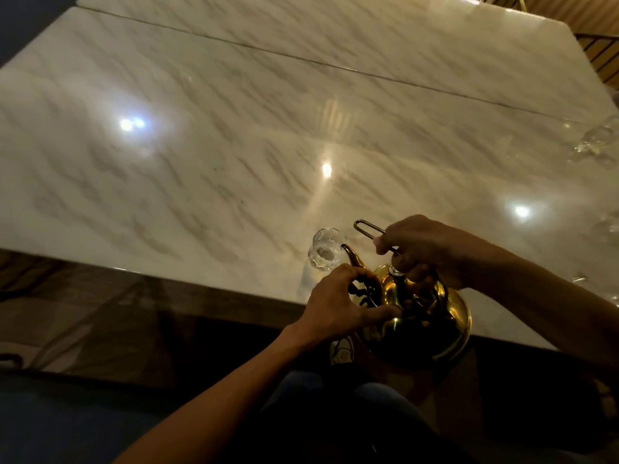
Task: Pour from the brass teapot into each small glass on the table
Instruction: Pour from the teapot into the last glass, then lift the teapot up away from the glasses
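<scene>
The brass teapot (425, 316) hangs tilted over the table's (201, 145) near edge, spout at a small glass (326, 249); right hand (425, 246) clenches the wire handle (366, 229), left hand (338, 306) steadies the spout side; likely heavy, slick metal; the glass looks fragile.

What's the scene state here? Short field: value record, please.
surface: glossy white marble table, with lamp reflections
vessel: shiny brass teapot at the near table edge, tilted toward the glass
spout: tip at the rim of the small clear glass
right hand: gripping the teapot's thin wire handle
left hand: steadying the teapot at the base of the spout
glass fill: cannot tell, glass too blurred
other glasses: blurred clear glassware at the far right edge
</scene>
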`<action>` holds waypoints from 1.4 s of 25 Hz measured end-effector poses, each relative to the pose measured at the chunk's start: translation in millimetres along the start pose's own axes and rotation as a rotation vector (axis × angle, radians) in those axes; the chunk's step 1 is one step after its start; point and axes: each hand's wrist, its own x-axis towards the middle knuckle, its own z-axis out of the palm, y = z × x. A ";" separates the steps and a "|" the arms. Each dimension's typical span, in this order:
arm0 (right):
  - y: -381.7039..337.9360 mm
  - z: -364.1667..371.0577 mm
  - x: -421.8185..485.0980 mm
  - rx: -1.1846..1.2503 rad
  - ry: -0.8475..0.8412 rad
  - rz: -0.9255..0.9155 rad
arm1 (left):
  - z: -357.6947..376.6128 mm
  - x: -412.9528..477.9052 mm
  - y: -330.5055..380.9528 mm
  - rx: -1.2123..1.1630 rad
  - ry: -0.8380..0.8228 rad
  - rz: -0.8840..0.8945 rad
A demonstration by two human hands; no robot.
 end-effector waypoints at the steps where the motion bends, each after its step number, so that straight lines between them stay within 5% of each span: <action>1: 4.3 -1.1 -3.6 0.030 0.011 -0.011 | -0.6 -0.5 1.5 0.019 -0.001 0.013; 20: -40.8 -79.4 -27.9 0.205 0.017 -0.400 | -37.3 62.7 69.1 0.179 0.282 0.274; 35: -169.5 -23.2 79.1 0.431 0.134 -0.356 | -192.5 159.0 17.0 0.264 0.143 0.241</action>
